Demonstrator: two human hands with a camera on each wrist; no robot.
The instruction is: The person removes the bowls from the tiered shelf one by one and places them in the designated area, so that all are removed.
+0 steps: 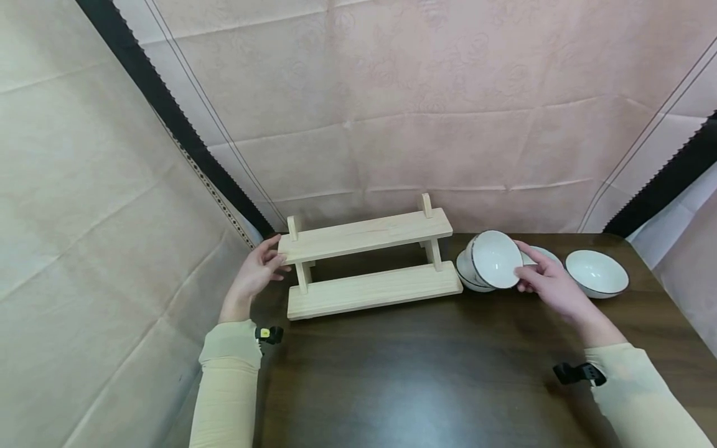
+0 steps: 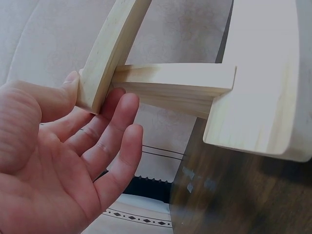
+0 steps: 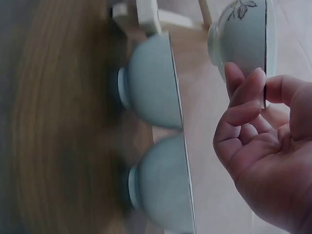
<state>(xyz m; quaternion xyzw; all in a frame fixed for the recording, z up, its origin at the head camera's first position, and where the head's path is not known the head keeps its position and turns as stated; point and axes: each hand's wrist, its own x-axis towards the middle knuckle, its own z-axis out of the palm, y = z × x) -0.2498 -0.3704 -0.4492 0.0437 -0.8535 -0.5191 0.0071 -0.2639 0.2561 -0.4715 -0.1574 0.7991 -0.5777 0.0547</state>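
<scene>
A two-tier pale wooden rack (image 1: pixel 364 236) stands on the table. My left hand (image 1: pixel 259 267) pinches the left end of its upper board (image 2: pixel 114 53), thumb on one face and fingertips on the other, the remaining fingers loosely bent. My right hand (image 1: pixel 546 280) holds a white bowl (image 1: pixel 497 260) by its dark-lined rim, between thumb and fingers. The right wrist view shows this bowl (image 3: pixel 243 41) raised above the others, with a grey floral print on its outside. Beneath it in the head view, another bowl (image 1: pixel 467 272) is partly hidden beside the rack's right end.
A white bowl (image 1: pixel 597 274) sits at the right of the table, and another bowl (image 1: pixel 541 253) is partly covered by my right hand. The dark brown table (image 1: pixel 403 367) extends in front of the rack. Pale patterned cloth (image 1: pixel 392 124) hangs behind and at the sides.
</scene>
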